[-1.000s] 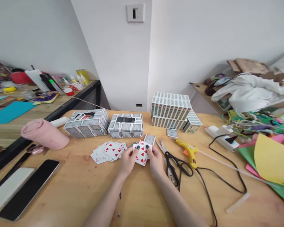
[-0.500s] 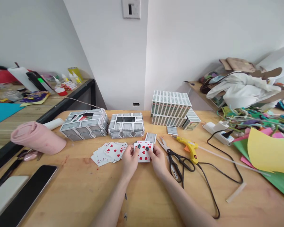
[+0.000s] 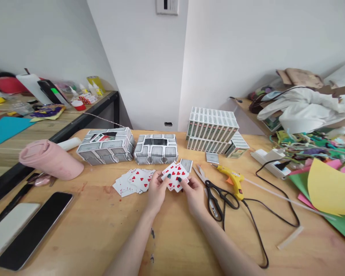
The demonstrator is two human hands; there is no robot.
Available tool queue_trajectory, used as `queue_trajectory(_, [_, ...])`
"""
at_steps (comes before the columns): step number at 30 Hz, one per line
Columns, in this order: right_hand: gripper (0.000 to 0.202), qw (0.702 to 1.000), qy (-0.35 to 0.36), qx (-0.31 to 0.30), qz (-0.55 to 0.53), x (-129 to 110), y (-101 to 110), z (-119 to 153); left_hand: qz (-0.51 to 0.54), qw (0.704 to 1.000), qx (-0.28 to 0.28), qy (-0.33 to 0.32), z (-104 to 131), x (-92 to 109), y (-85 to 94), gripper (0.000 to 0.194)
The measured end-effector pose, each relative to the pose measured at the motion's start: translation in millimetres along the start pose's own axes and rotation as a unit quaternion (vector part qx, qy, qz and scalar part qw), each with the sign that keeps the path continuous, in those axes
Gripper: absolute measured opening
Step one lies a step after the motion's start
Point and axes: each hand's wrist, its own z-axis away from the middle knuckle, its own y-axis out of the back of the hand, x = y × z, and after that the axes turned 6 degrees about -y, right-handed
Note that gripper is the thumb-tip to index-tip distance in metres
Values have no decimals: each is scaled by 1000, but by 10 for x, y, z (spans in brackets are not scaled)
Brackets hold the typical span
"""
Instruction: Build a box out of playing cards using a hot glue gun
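Note:
Between my two hands are a few playing cards (image 3: 174,172) with red hearts facing up, now crossed over each other. My left hand (image 3: 158,190) pinches them at the left, thumb on top. My right hand (image 3: 194,193) grips the right edge, also thumb on top. Just behind them lies a face-down card (image 3: 186,165) with a grey patterned back. Left of my left hand is a loose spread of playing cards (image 3: 133,181), mostly face up. Close to my right hand lie black-handled scissors (image 3: 215,193), blades apart.
A yellow glue gun (image 3: 233,179) with its cord lies to the right. Behind stand two card-covered boxes (image 3: 107,147) (image 3: 156,153) and stacked card packs (image 3: 212,128). Coloured paper (image 3: 330,188) and a power strip (image 3: 271,163) are farther right; a pink roll (image 3: 50,160) and phone (image 3: 36,230) left.
The held cards have gone from a neatly overlapped stack to a crossed, tilted arrangement, with both hands still on them. The camera view has shifted slightly.

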Motion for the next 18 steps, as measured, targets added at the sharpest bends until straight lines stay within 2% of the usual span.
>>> queue_trajectory(3, [18, 999, -7, 37, -24, 34, 30, -16, 5, 999, -41, 12, 44, 39, -4, 20])
queue_trajectory(7, [22, 998, -30, 31, -43, 47, 69, -38, 28, 993, -115, 21, 38, 91, 19, 32])
queue_trajectory(9, [24, 998, -38, 22, -47, 42, 72, -37, 5, 993, -119, 9, -8, 103, 62, 31])
queue_trajectory(13, [23, 999, -34, 4, -30, 32, 63, -40, -64, 991, -121, 4, -107, 93, 169, 13])
queue_trajectory(18, [29, 999, -35, -31, -12, 40, 67, -87, -73, 991, -114, 6, -140, 46, 210, 10])
